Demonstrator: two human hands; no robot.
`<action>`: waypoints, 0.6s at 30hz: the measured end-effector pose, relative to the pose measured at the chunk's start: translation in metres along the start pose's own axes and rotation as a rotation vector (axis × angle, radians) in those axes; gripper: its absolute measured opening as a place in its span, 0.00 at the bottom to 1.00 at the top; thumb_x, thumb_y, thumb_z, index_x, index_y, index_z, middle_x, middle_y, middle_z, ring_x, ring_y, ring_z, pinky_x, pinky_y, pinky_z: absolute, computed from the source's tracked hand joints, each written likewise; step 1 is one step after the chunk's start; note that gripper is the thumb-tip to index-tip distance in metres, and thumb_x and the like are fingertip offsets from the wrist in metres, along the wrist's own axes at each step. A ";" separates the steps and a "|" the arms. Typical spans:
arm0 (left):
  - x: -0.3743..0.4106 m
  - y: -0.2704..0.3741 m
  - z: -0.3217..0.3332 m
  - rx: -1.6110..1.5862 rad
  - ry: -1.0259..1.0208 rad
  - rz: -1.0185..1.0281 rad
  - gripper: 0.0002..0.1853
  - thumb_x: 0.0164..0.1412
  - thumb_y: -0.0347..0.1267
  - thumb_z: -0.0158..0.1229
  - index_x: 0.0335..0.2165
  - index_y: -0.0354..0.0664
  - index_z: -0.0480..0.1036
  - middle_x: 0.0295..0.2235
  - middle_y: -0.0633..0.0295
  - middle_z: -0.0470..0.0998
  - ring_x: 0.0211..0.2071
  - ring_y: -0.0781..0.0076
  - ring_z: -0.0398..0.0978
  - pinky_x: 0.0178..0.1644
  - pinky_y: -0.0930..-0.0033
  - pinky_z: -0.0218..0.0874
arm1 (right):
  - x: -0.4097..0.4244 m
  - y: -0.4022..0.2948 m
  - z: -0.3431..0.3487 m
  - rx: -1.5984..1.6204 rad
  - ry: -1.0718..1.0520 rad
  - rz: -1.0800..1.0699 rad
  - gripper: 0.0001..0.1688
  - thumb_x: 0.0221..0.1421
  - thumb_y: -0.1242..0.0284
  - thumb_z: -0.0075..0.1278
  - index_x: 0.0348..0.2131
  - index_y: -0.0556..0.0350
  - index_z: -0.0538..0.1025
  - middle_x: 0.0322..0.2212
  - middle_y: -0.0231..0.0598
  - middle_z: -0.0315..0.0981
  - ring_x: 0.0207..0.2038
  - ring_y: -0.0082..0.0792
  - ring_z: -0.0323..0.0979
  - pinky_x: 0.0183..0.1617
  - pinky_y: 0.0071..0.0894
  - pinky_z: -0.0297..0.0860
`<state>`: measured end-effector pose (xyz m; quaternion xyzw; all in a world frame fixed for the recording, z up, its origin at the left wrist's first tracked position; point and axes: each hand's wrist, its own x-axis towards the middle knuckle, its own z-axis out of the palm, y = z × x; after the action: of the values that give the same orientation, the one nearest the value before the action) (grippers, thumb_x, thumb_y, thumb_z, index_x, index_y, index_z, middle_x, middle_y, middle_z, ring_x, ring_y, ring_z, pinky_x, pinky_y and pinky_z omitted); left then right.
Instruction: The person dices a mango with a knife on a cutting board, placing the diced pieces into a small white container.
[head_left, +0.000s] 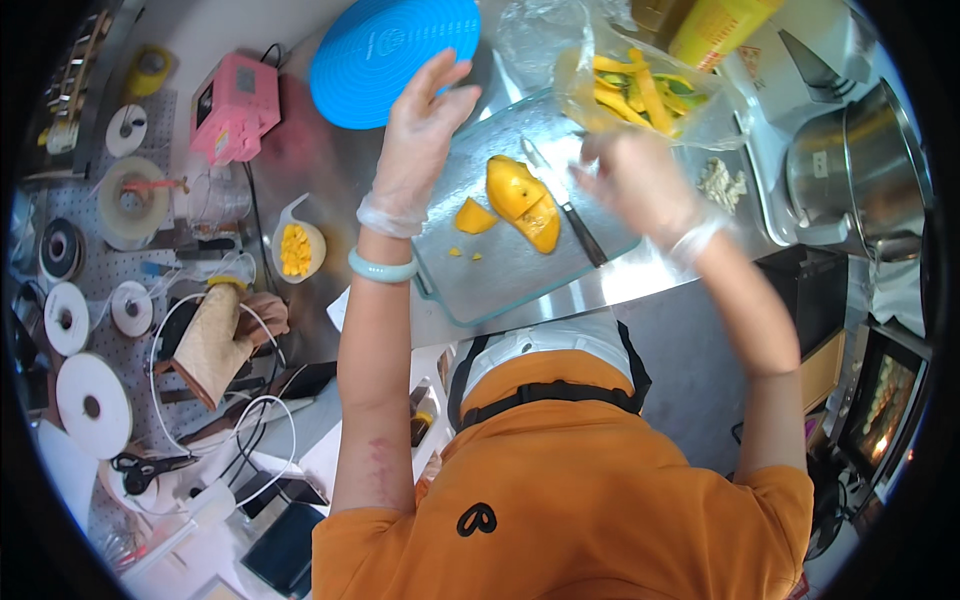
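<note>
My left hand (427, 120), in a clear thin glove, is raised over the left edge of the clear cutting board (480, 289), fingers apart and nothing in it. Blurred by motion, my right hand (630, 176) hangs over the board's right side below the peel bag; whether it holds something cannot be told. Between them a peeled mango (517, 199) lies cut on the board, with a mango piece (474, 217) and small bits to its left. A knife (577, 225) with a dark handle rests to its right. Mango peels (641, 94) fill a clear plastic bag (712, 124).
A white cup of diced mango (296, 251) stands left of the board. Behind are a blue round mat (390, 56) and a pink device (236, 109). Steel pots (847, 172) stand at the right, and a crumpled white cloth or paper (722, 184) lies nearer the board.
</note>
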<state>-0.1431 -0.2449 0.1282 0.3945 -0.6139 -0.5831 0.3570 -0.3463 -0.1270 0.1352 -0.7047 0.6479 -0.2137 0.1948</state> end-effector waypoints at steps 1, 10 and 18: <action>-0.006 -0.015 -0.016 0.045 0.042 -0.029 0.27 0.57 0.30 0.56 0.54 0.32 0.62 0.48 0.55 0.71 0.45 0.71 0.72 0.49 0.71 0.63 | -0.008 -0.005 0.027 0.064 -0.111 0.110 0.21 0.51 0.62 0.52 0.21 0.66 0.75 0.21 0.59 0.71 0.28 0.56 0.72 0.37 0.46 0.68; -0.101 -0.125 -0.018 0.940 0.037 -0.343 0.35 0.46 0.36 0.63 0.52 0.35 0.64 0.46 0.44 0.67 0.47 0.47 0.67 0.52 0.56 0.62 | -0.050 0.007 0.197 0.460 0.164 0.703 0.27 0.52 0.69 0.53 0.47 0.69 0.65 0.31 0.57 0.73 0.35 0.51 0.74 0.41 0.40 0.68; -0.088 -0.154 -0.022 0.871 0.110 -0.167 0.30 0.47 0.32 0.61 0.50 0.34 0.66 0.43 0.45 0.70 0.44 0.48 0.68 0.50 0.57 0.62 | -0.034 -0.006 0.206 0.427 0.274 0.695 0.19 0.52 0.69 0.50 0.40 0.68 0.73 0.32 0.56 0.74 0.37 0.49 0.73 0.43 0.38 0.67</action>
<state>-0.0742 -0.1763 -0.0223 0.5866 -0.7484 -0.2753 0.1412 -0.2297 -0.0929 -0.0350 -0.3535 0.8079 -0.3561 0.3090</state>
